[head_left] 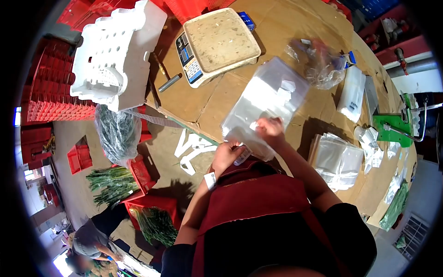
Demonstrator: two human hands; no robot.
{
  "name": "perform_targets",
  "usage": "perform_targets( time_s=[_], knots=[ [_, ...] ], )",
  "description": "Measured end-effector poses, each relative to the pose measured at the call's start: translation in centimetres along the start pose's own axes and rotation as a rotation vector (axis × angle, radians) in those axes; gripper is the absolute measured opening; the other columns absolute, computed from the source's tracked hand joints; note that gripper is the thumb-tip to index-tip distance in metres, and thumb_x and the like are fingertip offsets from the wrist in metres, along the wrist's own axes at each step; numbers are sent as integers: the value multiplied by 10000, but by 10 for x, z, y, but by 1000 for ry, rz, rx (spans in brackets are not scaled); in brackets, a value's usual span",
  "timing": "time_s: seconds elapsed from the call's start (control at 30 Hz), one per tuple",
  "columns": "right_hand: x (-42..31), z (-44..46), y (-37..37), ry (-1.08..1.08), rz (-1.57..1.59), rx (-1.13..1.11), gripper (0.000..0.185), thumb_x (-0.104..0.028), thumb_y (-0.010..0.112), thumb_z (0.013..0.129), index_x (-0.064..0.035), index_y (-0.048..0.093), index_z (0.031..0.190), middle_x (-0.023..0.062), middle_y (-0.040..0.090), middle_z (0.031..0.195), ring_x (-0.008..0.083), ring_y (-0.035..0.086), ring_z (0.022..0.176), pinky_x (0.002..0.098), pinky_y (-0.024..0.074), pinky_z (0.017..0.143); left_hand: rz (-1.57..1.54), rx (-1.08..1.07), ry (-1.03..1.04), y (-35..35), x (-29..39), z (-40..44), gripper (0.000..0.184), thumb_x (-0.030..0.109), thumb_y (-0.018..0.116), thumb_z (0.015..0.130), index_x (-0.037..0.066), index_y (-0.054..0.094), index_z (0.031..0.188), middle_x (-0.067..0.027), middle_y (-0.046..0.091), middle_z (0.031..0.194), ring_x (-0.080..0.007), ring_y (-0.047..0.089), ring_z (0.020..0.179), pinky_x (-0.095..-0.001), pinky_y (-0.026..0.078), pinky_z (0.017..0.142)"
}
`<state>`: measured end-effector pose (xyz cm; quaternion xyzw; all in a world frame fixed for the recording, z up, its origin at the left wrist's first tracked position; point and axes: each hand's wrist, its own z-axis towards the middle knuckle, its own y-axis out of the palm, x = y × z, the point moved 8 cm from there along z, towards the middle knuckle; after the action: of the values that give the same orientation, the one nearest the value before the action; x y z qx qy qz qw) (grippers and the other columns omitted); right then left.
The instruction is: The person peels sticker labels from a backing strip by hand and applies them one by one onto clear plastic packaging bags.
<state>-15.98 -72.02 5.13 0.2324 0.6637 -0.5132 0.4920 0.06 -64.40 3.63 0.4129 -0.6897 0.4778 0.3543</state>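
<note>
Clear plastic sheets or bags (263,87) lie in a stack on the cardboard-covered table (212,108), with small white labels (284,92) on top. My right hand (271,131) is over the near part of the stack, its fingers pinched together on a small white piece. At the table's edge my left hand (227,156) is closed on a small label roll (242,157), close to the stack's near corner. A white label is stuck on my left wrist.
A scale (221,44) stands at the back beside a white perforated crate (117,55). Rightward lie crumpled plastic (325,69), more bags (337,159) and a green device (392,129). Red crates with green stalks (113,182) are at left; another person (90,240) bends at lower left.
</note>
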Motion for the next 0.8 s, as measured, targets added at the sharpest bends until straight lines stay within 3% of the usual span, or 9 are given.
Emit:
perform_targets(
  time_s=[0.07, 0.47, 0.5, 0.53, 0.57, 0.6, 0.63, 0.73, 0.8],
  knots=[
    [-26, -3, -34, -259, -707, 437, 196, -271, 683, 706, -105, 606, 775, 42, 567, 799, 216, 552, 705, 352, 395, 705, 25, -8, 52, 1, 2, -2, 123, 133, 667, 794, 32, 612, 836, -116, 592, 668, -178, 533, 572, -301, 434, 546],
    [32, -11, -26, -6, -227, -6, 60, -79, 647, 727, -109, 612, 766, 21, 559, 816, 199, 518, 817, 343, 363, 762, -196, 0, 38, -4, 11, -1, 105, 58, 613, 784, -4, 535, 751, -82, 533, 626, -83, 450, 553, -261, 366, 492],
    [30, -3, -65, -25, 337, 308, 51, -50, 609, 766, -90, 605, 798, 42, 562, 850, 196, 516, 841, 328, 380, 754, -152, -6, -18, -5, 8, -1, 113, 74, 623, 791, -1, 542, 768, -80, 533, 621, -90, 455, 555, -265, 376, 502],
    [22, -8, -94, -38, 283, 533, 61, -39, 575, 804, -84, 598, 837, 56, 562, 894, 192, 514, 866, 322, 394, 754, -108, -7, -79, -6, 2, -4, 123, 91, 633, 799, 2, 549, 786, -79, 533, 616, -97, 460, 556, -270, 385, 512],
    [3, -13, -122, -37, 216, 758, 79, -28, 540, 841, -78, 590, 876, 71, 562, 938, 189, 511, 890, 315, 408, 754, -106, -2, -87, -5, -2, -7, 123, 91, 633, 799, 2, 549, 786, -79, 533, 616, -97, 460, 556, -270, 385, 512],
    [-57, -14, -145, -38, -489, 852, 99, -34, 509, 877, -84, 581, 922, 78, 558, 991, 184, 507, 916, 315, 419, 762, -148, 0, -35, -4, -2, -6, 119, 95, 632, 809, 8, 553, 824, -80, 545, 638, -112, 484, 577, -274, 405, 538],
    [-39, -18, -134, -204, 35, 797, 107, -59, 505, 888, -99, 571, 961, 63, 548, 1035, 187, 504, 923, 330, 404, 792, -190, -2, 24, -2, 2, -4, 122, 100, 631, 818, 14, 558, 862, -81, 556, 661, -127, 507, 597, -279, 424, 564],
    [-88, -20, -56, -390, -634, 442, 195, -301, 596, 851, -108, 616, 859, 41, 594, 905, 189, 514, 909, 358, 328, 861, -304, -41, 189, 5, 34, -2, 126, 77, 610, 827, 29, 555, 930, -86, 578, 721, -152, 551, 658, -282, 451, 623],
    [-33, -24, 9, -140, -82, -61, 216, -306, 726, 704, -122, 620, 743, 29, 587, 690, 202, 553, 689, 349, 339, 828, -293, -90, 167, 6, 34, -1, 146, 53, 603, 823, 40, 555, 959, -85, 590, 774, -162, 576, 715, -279, 457, 649]
  ],
)
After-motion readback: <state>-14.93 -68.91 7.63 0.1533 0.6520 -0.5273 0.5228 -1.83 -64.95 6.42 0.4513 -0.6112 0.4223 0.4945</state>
